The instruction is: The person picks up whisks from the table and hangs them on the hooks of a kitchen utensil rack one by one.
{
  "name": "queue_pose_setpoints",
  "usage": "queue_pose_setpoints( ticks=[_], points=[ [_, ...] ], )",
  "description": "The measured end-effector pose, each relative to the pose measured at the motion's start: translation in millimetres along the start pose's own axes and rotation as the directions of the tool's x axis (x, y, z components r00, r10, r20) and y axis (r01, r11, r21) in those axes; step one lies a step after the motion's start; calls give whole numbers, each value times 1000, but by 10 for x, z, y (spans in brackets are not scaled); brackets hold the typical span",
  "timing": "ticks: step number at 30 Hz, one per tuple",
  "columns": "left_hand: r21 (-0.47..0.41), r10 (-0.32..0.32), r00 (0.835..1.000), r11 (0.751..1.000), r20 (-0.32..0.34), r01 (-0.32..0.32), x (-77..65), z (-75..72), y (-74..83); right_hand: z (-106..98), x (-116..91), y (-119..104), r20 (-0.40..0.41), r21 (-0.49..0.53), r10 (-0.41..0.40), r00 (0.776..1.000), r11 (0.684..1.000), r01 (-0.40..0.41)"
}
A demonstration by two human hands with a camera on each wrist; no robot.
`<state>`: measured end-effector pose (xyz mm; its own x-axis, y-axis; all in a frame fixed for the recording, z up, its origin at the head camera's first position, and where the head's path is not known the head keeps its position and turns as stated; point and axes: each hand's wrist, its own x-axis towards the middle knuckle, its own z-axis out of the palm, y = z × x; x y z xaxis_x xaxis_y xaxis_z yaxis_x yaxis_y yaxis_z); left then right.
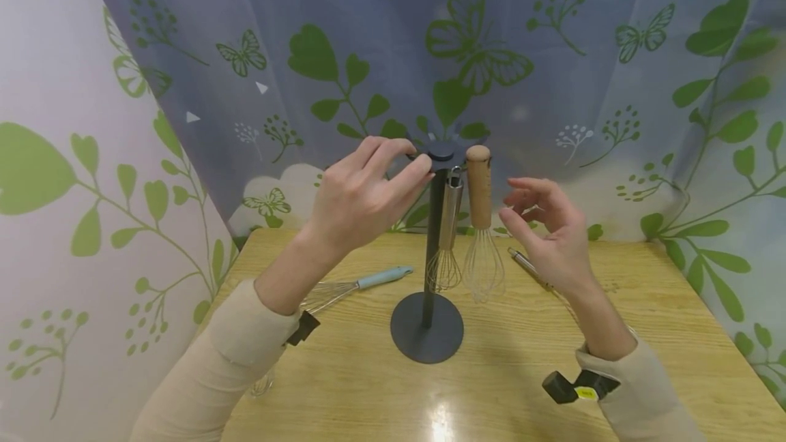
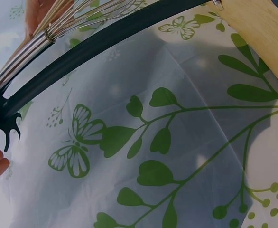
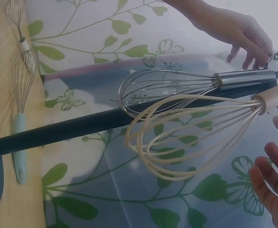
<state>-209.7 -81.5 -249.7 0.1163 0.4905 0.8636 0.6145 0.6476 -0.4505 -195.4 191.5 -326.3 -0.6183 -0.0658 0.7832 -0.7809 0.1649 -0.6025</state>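
A dark whisk stand point(image 1: 428, 343) stands upright on the table, with a round base and a hooked top. My left hand point(image 1: 362, 196) pinches the hooked rim at the top between thumb and fingers. From the hooks hang a steel-handled whisk point(image 1: 451, 217) and, to its right, a wooden-handled whisk point(image 1: 479, 189). Just right of the wooden handle is my right hand point(image 1: 552, 237), its fingers loosely bent, holding nothing and apart from the whisk. The right wrist view shows the wooden-handled whisk's pale loops point(image 3: 177, 137) in front of the steel one.
On the wooden table point(image 1: 491, 394), a whisk with a light blue handle point(image 1: 385, 277) lies left of the stand. A steel-handled utensil point(image 1: 528, 268) lies to the right, partly behind my right hand. Small wire loops point(image 1: 262, 384) show beside my left sleeve. A patterned curtain point(image 1: 381, 19) hangs behind.
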Motion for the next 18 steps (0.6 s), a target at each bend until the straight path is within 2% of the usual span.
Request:
queue_pose_setpoints(
  ticks=[7, 18],
  points=[
    [6, 2, 1000, 1000, -3, -2, -2, 2, -3, -52, -36, 75, 0, -18, 29, 1000, 999, -29],
    [9, 2, 1000, 1000, -1, -2, -9, 16, -3, -211, -66, 264, 80, -181, 136, 987, 976, -120]
  ],
)
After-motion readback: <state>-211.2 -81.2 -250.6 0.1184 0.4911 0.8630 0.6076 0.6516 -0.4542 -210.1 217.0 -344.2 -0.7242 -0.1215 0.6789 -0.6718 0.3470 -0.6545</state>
